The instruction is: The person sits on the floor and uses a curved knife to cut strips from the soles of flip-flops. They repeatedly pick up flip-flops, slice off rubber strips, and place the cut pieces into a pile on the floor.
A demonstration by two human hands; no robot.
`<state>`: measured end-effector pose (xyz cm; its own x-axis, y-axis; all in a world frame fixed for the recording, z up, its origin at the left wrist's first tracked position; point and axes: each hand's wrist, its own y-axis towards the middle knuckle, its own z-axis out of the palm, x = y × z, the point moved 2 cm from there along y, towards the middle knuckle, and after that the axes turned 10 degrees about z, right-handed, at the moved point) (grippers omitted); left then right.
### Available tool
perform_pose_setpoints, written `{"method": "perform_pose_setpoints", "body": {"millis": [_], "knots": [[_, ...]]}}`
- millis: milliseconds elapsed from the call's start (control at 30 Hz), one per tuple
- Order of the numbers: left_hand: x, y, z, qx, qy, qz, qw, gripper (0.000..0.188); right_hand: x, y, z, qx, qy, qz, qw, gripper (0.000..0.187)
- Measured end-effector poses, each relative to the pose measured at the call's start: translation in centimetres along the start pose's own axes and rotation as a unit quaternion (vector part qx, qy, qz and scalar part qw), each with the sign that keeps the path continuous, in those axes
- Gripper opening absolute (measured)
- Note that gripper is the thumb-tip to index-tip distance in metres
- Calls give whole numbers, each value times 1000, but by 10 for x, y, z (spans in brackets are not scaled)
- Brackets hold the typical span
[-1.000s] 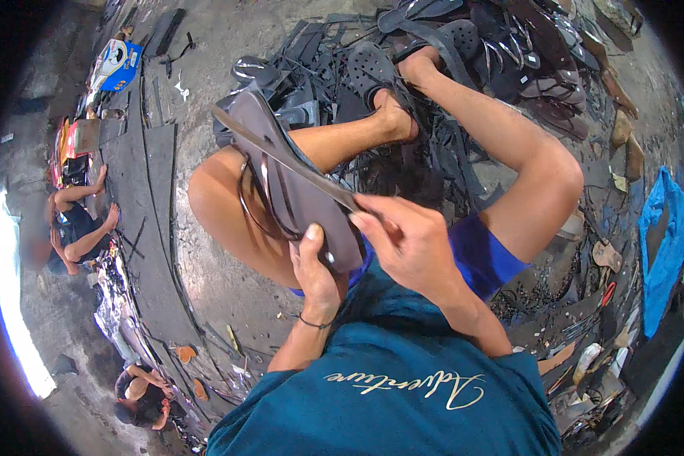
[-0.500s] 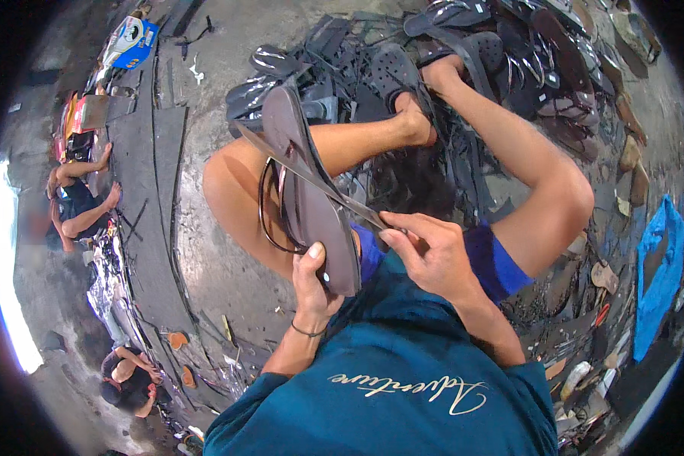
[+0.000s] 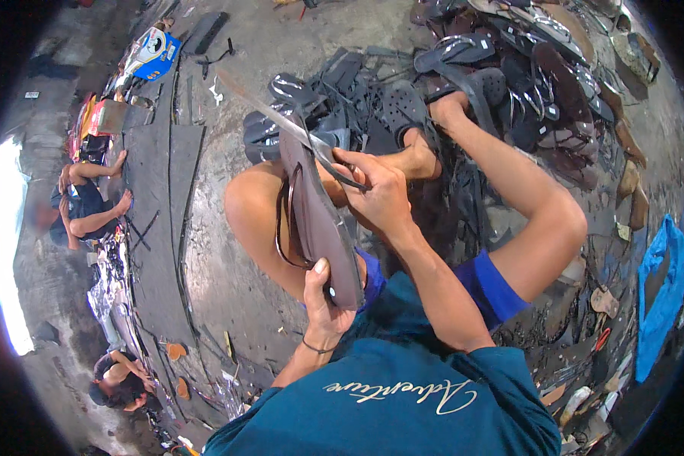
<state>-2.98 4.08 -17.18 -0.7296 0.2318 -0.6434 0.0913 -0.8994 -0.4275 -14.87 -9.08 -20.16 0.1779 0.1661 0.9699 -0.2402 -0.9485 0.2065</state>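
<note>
Head view, centre: left grip (image 3: 328, 310) clamped on flip-flop (image 3: 321, 228), right grip (image 3: 381, 191) clamped on knife (image 3: 273, 112); slipping blade could nick strap (image 3: 280, 224).

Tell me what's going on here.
A seated person holds a brown sandal by its heel end in the left hand, thumb on the footbed. The right hand grips a long blade, which crosses by the sandal's toe end; whether it touches is unclear. A pile of dark sandals lies past the feet, and two other people are off to the left.
</note>
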Motion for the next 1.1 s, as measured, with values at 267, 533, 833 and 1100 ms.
{"method": "perform_pose_setpoints", "body": {"millis": [267, 533, 833, 1100], "knots": [[3, -17, -14, -8, 89, 26, 996, 54, -5, 72, 12, -10, -27, 59, 998, 25], [-31, 7, -24, 316, 402, -30, 859, 84, 19, 13, -63, 182, 192, 280, 923, 37], [-89, 69, 70, 150, 370, 137, 906, 32, 44, -55, -114, -13, 7, 84, 996, 26], [-113, 46, 46, 191, 364, 48, 910, 30, 33, -134, -135, 157, -61, 52, 984, 30]]}}
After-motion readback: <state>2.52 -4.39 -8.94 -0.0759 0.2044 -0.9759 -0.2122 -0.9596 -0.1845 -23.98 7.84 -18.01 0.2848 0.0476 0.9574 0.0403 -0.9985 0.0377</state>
